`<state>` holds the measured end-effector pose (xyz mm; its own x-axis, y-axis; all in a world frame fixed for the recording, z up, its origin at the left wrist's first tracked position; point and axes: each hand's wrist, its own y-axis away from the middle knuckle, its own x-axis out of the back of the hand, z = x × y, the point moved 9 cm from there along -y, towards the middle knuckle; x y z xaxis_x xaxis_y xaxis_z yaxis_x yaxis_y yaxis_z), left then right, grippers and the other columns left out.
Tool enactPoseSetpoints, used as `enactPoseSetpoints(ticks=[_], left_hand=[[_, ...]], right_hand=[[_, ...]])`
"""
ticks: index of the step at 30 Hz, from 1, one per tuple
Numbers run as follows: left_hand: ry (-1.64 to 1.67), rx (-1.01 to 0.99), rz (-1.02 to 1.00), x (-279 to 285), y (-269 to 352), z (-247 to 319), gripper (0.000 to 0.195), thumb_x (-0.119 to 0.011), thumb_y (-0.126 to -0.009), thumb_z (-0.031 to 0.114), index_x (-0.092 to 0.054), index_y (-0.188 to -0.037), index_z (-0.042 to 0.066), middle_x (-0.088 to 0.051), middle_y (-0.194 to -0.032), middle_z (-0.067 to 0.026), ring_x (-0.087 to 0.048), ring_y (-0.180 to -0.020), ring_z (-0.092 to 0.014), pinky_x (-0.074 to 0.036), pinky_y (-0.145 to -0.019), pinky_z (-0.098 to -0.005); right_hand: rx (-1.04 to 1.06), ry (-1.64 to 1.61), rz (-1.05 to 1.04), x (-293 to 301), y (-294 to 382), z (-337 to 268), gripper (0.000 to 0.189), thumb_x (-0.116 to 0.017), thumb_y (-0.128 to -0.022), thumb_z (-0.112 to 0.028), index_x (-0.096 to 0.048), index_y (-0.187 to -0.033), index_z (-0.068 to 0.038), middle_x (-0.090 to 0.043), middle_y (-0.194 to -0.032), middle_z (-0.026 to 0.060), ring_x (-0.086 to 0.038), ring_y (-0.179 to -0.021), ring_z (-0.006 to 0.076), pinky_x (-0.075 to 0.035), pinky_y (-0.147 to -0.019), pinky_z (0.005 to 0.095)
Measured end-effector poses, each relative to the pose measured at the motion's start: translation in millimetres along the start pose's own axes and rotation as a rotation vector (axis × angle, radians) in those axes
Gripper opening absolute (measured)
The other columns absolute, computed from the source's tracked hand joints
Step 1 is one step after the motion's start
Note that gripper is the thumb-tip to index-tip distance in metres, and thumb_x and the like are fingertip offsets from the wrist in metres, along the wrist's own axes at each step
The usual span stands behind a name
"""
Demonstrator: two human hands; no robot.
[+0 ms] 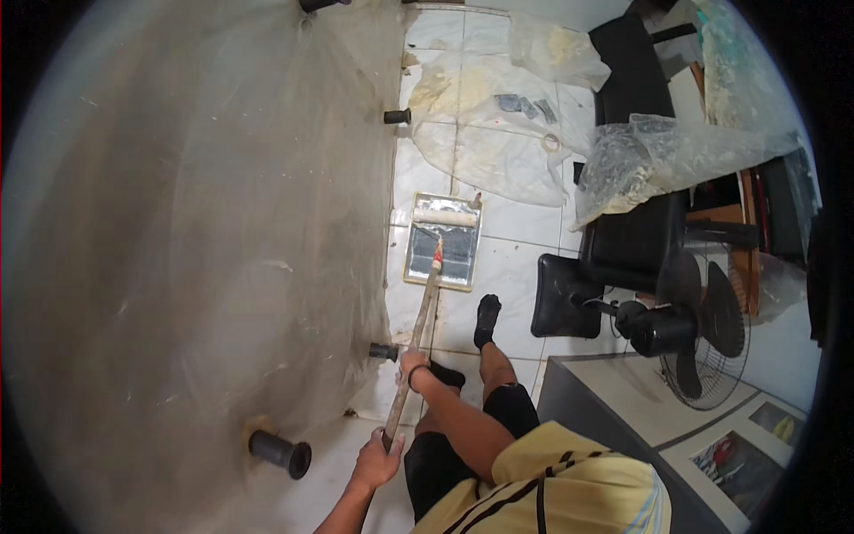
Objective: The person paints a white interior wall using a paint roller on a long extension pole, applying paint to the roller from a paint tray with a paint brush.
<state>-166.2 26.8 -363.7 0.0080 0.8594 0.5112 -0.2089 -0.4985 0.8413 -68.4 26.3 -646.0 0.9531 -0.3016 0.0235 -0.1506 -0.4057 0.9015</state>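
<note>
A long wooden pole runs from my body forward to a paint roller. Lower on the pole, my left hand is wrapped around it. Farther forward, my right hand grips the same pole, with a dark band on the wrist. The white roller sleeve lies across the far part of a paint tray on the tiled floor. Its wire frame meets the pole at a red-marked handle. At the tray's far right corner is a small object, too small to identify.
Left, plastic sheeting covers a large surface with black tubular fittings protruding. Plastic film with a tape roll covers floor ahead. Right stand a black padded seat, a fan and a cabinet.
</note>
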Motion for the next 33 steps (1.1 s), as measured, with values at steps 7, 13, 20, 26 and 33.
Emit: enactPoseSetpoints(ticks=[7, 13, 20, 26, 33], left_hand=[[0.109, 0.165, -0.229, -7.1, 93.3, -45.2, 0.037, -0.051, -0.091, 0.032, -0.058, -0.093, -0.004, -0.065, -0.072, -0.0208, -0.064, -0.068, -0.04, -0.052, -0.068, -0.0435], [-0.108, 0.055, 0.002, 7.1, 140.6, -61.3, 0.038, -0.052, -0.092, 0.034, -0.06, -0.085, -0.003, -0.063, -0.061, -0.0168, -0.064, -0.056, -0.031, -0.051, -0.057, -0.0397], [-0.18, 0.057, 0.179, 31.8, 127.7, -25.9, 0.035, -0.054, -0.09, 0.031, -0.062, -0.085, -0.003, -0.061, -0.066, -0.0231, -0.062, -0.063, -0.041, -0.049, -0.061, -0.0457], [-0.188, -0.007, 0.126, 24.0, 91.5, -5.0, 0.035, -0.054, -0.089, 0.03, -0.061, -0.081, -0.004, -0.062, -0.067, -0.0247, -0.062, -0.067, -0.042, -0.05, -0.063, -0.0469], [-0.216, -0.004, 0.112, 25.5, 134.1, -33.6, 0.037, -0.053, -0.09, 0.033, -0.062, -0.084, -0.002, -0.06, -0.064, -0.0236, -0.061, -0.063, -0.042, -0.048, -0.06, -0.0463]], right_hand=[[-0.221, -0.499, 0.048, 20.3, 29.0, 43.2, 0.027, -0.036, -0.091, -0.013, -0.057, -0.104, -0.001, -0.063, -0.077, 0.0188, -0.066, -0.06, 0.0305, -0.054, -0.048, 0.0421], [-0.365, -0.512, 0.175, -8.7, 64.6, 61.2, 0.033, -0.038, -0.093, -0.02, -0.061, -0.104, 0.001, -0.066, -0.083, 0.0198, -0.067, -0.064, 0.0296, -0.056, -0.056, 0.039], [-0.34, -0.742, 0.124, -25.0, 17.3, 37.9, 0.043, -0.039, -0.095, -0.042, -0.048, -0.072, -0.006, -0.048, -0.055, 0.0144, -0.049, -0.042, 0.0332, -0.043, -0.042, 0.0528], [-0.241, -0.657, 0.065, 20.8, -20.0, 46.5, 0.031, -0.039, -0.088, -0.018, -0.064, -0.095, -0.001, -0.067, -0.084, 0.0193, -0.068, -0.072, 0.0311, -0.055, -0.064, 0.0401], [-0.357, -0.647, 0.0, 0.9, 69.0, 37.9, 0.029, -0.047, -0.089, -0.023, -0.059, -0.099, 0.002, -0.063, -0.074, 0.0186, -0.064, -0.057, 0.0304, -0.054, -0.052, 0.0404]])
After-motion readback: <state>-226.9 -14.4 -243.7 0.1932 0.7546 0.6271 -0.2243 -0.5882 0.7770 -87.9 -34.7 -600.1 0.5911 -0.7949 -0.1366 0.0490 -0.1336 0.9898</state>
